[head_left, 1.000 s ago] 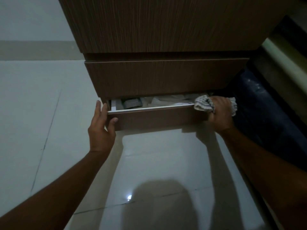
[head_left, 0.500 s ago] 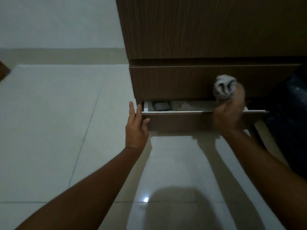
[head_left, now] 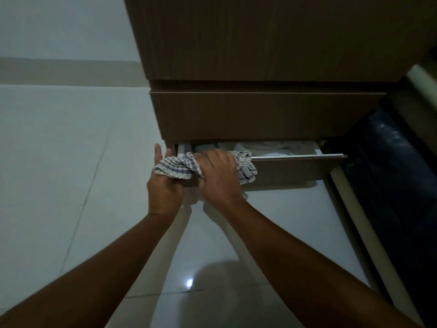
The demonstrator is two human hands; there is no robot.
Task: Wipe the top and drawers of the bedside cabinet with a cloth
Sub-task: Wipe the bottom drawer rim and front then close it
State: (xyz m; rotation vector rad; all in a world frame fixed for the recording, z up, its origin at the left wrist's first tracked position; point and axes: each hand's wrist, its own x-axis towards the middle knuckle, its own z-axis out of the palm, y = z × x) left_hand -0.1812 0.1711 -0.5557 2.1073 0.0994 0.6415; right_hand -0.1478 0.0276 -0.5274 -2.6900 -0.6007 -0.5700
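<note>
The cloth (head_left: 175, 168), checked in white and dark lines, lies bunched on the top edge of the bottom drawer (head_left: 295, 169), at its left end. We see the right hand (head_left: 217, 176) on it, fingers curled and clamped on the fabric. The left hand (head_left: 163, 188) stands at the drawer's left corner, fingers straight, one cloth end lying over them. This drawer of the bedside cabinet (head_left: 260, 43) is pulled out a little; pale folded things (head_left: 272, 149) lie inside.

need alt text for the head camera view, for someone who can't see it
A person's right hand holds a checked cloth on the front edge of the slightly open bottom drawer of a wooden cabinet, near its left end. The left hand rests at the drawer's left corner, above pale floor tiles.
</note>
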